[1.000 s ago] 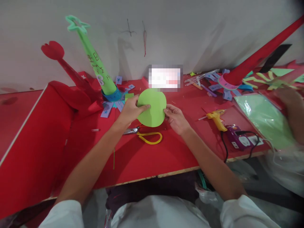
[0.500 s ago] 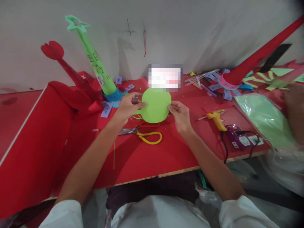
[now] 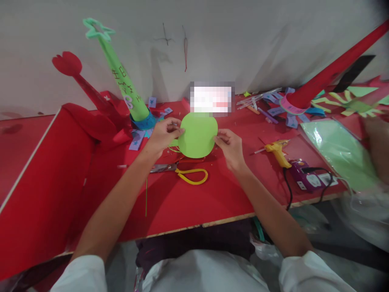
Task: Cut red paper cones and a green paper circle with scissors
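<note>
A rounded light-green paper cutout [image 3: 198, 136] is held up over the red table [image 3: 182, 207]. My left hand [image 3: 166, 136] pinches its left edge between thumb and fingers. Its right edge is gripped by my right hand [image 3: 229, 146], also in a pinch. Just below the cutout lie scissors with yellow handles [image 3: 194, 177], their blades pointing left and partly behind my left forearm. Green paper scraps [image 3: 174, 147] rest under my left hand. A thin green strip [image 3: 146, 198] lies nearer the front edge.
A green paper cone [image 3: 124, 83] and red paper pieces [image 3: 97, 97] stand at left. On the right are a yellow glue gun [image 3: 278, 152], a purple power box [image 3: 306, 174] with cables, and a plastic-wrapped green paper pack [image 3: 337, 154]. Another person's arm [image 3: 377, 142] shows at far right.
The green cutout has shifted very slightly to the left in my fingers. Both hands keep their pinch on its edges.
</note>
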`<move>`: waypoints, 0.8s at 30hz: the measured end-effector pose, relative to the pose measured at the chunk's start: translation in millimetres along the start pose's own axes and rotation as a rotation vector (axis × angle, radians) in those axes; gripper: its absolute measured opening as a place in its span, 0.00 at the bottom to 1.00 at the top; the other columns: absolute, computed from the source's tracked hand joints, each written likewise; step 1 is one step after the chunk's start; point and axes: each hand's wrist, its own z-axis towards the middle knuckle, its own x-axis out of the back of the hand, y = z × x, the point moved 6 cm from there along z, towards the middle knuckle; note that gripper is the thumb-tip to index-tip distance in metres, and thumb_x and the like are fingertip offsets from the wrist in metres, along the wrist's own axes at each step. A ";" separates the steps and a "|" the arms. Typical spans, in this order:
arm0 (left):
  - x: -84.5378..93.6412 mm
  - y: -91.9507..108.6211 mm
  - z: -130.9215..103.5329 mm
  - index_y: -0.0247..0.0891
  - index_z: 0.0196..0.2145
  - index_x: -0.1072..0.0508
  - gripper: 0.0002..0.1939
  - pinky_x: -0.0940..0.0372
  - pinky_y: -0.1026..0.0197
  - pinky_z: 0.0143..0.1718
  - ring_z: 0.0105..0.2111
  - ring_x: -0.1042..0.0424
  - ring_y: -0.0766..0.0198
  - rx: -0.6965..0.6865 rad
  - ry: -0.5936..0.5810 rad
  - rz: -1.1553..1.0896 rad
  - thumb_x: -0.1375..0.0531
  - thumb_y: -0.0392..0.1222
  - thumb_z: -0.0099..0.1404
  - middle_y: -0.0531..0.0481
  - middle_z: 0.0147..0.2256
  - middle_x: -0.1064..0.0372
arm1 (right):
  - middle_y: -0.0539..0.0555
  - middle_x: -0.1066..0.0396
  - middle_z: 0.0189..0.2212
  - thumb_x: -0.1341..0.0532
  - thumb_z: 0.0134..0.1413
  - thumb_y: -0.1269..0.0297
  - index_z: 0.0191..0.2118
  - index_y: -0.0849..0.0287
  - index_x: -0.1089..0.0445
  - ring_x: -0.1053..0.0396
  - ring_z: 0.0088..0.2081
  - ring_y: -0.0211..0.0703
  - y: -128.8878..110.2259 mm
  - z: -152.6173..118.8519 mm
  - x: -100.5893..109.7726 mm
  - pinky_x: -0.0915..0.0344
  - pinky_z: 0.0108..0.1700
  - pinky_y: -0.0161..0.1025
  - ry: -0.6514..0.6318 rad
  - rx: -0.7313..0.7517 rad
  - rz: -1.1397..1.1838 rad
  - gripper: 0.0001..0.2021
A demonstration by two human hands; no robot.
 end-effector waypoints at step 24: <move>-6.5 26.4 -7.1 0.39 0.43 0.20 0.06 0.37 0.61 0.36 0.32 0.30 0.66 -0.191 -0.108 0.152 0.36 0.37 0.70 0.52 0.33 0.27 | 0.49 0.32 0.24 0.24 0.50 0.36 0.31 0.58 0.23 0.39 0.25 0.38 4.2 -15.0 -26.0 0.41 0.25 0.37 -0.304 -0.194 -0.066 0.26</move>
